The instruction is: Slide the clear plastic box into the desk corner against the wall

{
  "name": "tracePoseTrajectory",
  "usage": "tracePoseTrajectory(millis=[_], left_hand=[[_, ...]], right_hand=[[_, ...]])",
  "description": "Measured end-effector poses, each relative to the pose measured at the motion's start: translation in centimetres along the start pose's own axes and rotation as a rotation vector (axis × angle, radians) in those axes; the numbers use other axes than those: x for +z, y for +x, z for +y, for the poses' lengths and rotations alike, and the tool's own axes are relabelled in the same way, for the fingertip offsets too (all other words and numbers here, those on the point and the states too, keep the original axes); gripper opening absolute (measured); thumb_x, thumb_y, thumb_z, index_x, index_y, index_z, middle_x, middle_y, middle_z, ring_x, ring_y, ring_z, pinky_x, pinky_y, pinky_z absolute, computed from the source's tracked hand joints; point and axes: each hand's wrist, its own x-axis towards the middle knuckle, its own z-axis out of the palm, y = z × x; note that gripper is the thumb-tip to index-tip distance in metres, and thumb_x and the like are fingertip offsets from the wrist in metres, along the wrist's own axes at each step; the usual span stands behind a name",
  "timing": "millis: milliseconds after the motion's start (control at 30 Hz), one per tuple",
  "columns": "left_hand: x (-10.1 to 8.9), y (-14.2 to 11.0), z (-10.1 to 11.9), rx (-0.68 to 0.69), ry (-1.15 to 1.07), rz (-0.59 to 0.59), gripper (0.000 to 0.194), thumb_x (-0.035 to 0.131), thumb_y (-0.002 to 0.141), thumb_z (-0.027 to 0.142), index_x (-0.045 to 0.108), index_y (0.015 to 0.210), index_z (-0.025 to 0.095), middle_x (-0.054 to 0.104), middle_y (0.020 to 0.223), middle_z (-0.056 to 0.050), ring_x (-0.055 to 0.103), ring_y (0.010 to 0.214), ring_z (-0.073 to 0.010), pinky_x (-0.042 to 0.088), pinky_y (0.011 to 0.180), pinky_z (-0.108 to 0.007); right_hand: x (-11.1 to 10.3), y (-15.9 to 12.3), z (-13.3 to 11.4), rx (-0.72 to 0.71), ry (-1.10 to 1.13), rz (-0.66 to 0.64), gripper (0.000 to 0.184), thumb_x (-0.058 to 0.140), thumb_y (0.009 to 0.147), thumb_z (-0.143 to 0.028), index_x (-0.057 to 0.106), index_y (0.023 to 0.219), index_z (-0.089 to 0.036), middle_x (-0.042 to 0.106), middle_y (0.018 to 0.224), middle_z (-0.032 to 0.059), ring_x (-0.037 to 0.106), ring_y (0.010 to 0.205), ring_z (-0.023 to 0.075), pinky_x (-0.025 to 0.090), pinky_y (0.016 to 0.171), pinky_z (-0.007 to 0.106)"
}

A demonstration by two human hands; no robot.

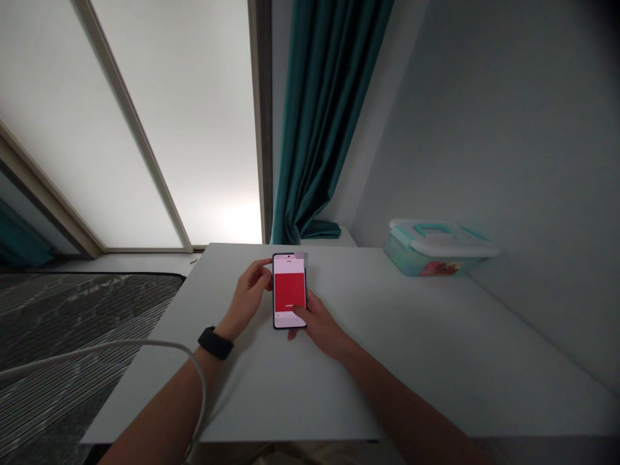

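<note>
Smartphone (289, 290) in both hands, out over the middle of the far half of the table (411, 361); contact with the tabletop not clear from this view. Long axis running roughly straight away from the person, screen up, red panel (290, 285) across the middle of the display, on-screen text too small to read. Left hand (248, 298) on the phone's left edge toward the upper end, fingers curled around the side, not spread. Right hand (317, 326) at the lower end, thumb over the lower screen, fingers tucked beneath the bottom edge, so a pinch on that end between thumb and fingers. Phone directly between the two hands and touching both; left hand nearer the upper end, right hand nearer the lower end. Black wristband (216, 342) on the left wrist. White cable (196, 374) curving past the left forearm (165, 413), no visible link to the phone. Well off to the right on the table, plastic storage box (436, 250) with white lid and teal handles, beside the grey wall (484, 129). Teal curtain (324, 123) past the far edge; dark striped surface (72, 336) left of the table.
</note>
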Motion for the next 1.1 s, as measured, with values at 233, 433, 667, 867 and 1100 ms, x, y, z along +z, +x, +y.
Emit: tracePoseTrajectory(millis=[233, 433, 667, 867, 1100], left_hand=[[0.03, -0.25, 0.63, -0.023, -0.012, 0.000, 0.037, 0.058, 0.089, 0.040, 0.061, 0.121, 0.021, 0.065, 0.091, -0.006, 0.065, 0.088, -0.0218, 0.054, 0.068, -0.031], [0.09, -0.13, 0.59, -0.015, -0.015, 0.008, 0.037, 0.059, 0.089, 0.038, 0.063, 0.121, 0.020, 0.065, 0.088, -0.005, 0.064, 0.083, -0.0200, 0.052, 0.068, -0.031], [0.09, 0.16, 0.07, 0.019, -0.032, 0.007, 0.035, 0.059, 0.088, 0.033, 0.063, 0.120, 0.018, 0.062, 0.081, -0.001, 0.059, 0.075, -0.0157, 0.049, 0.067, -0.028], [0.05, 0.09, 0.21, 0.012, -0.031, 0.000, 0.036, 0.059, 0.088, 0.034, 0.062, 0.120, 0.017, 0.063, 0.083, -0.002, 0.060, 0.077, -0.0165, 0.049, 0.067, -0.028], [0.01, 0.14, 0.10, 0.009, -0.033, -0.002, 0.037, 0.059, 0.088, 0.033, 0.062, 0.121, 0.017, 0.063, 0.085, -0.002, 0.060, 0.078, -0.0167, 0.049, 0.068, -0.028]], right_hand=[[-0.10, 0.02, 0.30, -0.015, 0.011, -0.013, 0.058, 0.064, 0.086, -0.031, 0.045, 0.141, -0.026, 0.066, 0.119, 0.0101, 0.068, 0.092, 0.0246, 0.057, 0.053, 0.029], [-0.11, 0.11, 0.37, -0.026, 0.007, -0.016, 0.057, 0.062, 0.087, -0.029, 0.045, 0.141, -0.025, 0.065, 0.122, 0.0110, 0.067, 0.091, 0.0242, 0.058, 0.053, 0.030], [0.03, 0.13, 0.24, -0.043, 0.008, -0.011, 0.055, 0.063, 0.086, -0.029, 0.047, 0.138, -0.024, 0.067, 0.117, 0.0103, 0.067, 0.087, 0.0232, 0.057, 0.052, 0.029], [0.12, 0.06, 0.08, -0.034, 0.004, -0.017, 0.056, 0.063, 0.086, -0.030, 0.046, 0.139, -0.025, 0.066, 0.122, 0.0108, 0.068, 0.088, 0.0235, 0.058, 0.053, 0.030], [0.12, -0.02, 0.01, -0.026, -0.002, -0.015, 0.056, 0.062, 0.087, -0.030, 0.045, 0.140, -0.025, 0.066, 0.120, 0.0106, 0.068, 0.090, 0.0240, 0.058, 0.053, 0.030]])
